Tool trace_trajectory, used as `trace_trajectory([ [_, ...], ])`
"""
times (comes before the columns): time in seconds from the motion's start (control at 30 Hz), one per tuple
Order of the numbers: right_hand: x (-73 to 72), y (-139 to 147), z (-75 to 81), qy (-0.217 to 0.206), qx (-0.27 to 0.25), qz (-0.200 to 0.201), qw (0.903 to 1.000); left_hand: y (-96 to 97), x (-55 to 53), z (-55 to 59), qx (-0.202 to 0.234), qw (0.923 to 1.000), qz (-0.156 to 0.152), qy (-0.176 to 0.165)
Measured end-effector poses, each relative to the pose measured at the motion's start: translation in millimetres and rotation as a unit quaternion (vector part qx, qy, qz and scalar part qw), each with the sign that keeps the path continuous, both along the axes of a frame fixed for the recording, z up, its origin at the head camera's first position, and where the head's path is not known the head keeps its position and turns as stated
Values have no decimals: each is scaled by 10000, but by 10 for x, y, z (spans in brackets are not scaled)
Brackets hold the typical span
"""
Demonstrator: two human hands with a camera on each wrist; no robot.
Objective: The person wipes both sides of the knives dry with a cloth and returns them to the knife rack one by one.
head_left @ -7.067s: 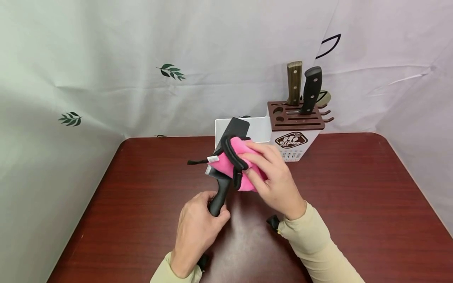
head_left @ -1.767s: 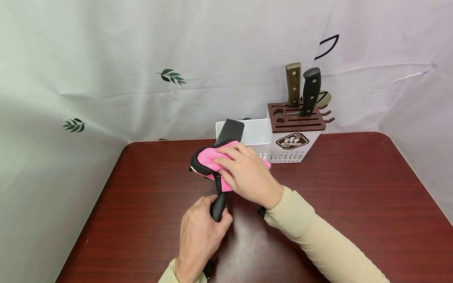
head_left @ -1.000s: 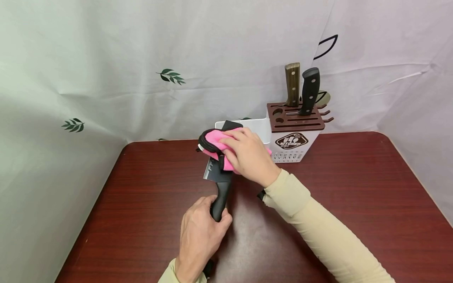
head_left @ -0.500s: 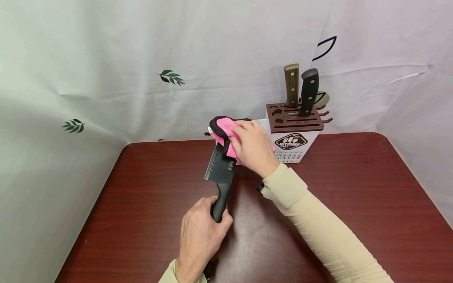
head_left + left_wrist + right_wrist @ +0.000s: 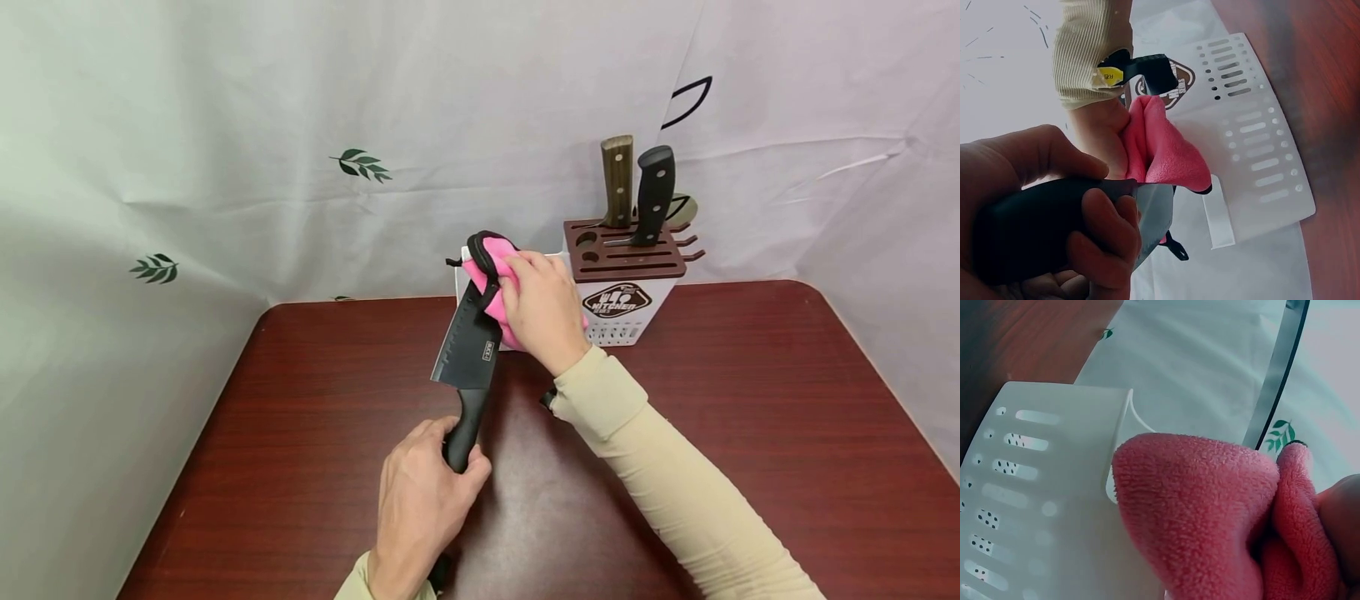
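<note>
A black cleaver (image 5: 471, 346) is held above the table in the head view, its blade angled up and away. My left hand (image 5: 427, 492) grips its black handle (image 5: 1041, 219), with fingers wrapped round it in the left wrist view. My right hand (image 5: 546, 310) grips a folded pink cloth (image 5: 495, 267) with black edging. The cloth is pressed over the far end of the blade and hides that tip. In the right wrist view the fluffy cloth (image 5: 1204, 506) fills the middle, and the blade (image 5: 1279, 375) shows edge-on beyond it.
Behind the right hand stands a white knife block (image 5: 626, 312) with a brown slotted top. A wooden-handled knife (image 5: 618, 179) and a black-handled knife (image 5: 655, 193) stand in it. Brown hooks stick out at its right side. A white curtain (image 5: 247, 150) closes off the back.
The right hand has slid the cloth along the blade, from near the handle to the far end, uncovering the lower blade. The left hand has kept its grip on the cleaver, nearly still.
</note>
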State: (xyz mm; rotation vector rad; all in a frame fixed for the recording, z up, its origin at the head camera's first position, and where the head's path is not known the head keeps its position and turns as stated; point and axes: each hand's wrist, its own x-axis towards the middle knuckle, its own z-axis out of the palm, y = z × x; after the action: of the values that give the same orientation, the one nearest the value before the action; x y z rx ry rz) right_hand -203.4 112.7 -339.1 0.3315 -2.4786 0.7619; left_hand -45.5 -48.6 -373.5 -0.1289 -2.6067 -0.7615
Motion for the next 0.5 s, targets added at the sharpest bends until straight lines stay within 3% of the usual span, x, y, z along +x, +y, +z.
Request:
trace_trajectory([
  [0.27,79,12,-37,128,144,174,9997,-25,-5,10,58,9999,87,42],
  [0.5,230,29,-68,272,236,479,9982,-35,-22,-1,59,9999,135,69],
])
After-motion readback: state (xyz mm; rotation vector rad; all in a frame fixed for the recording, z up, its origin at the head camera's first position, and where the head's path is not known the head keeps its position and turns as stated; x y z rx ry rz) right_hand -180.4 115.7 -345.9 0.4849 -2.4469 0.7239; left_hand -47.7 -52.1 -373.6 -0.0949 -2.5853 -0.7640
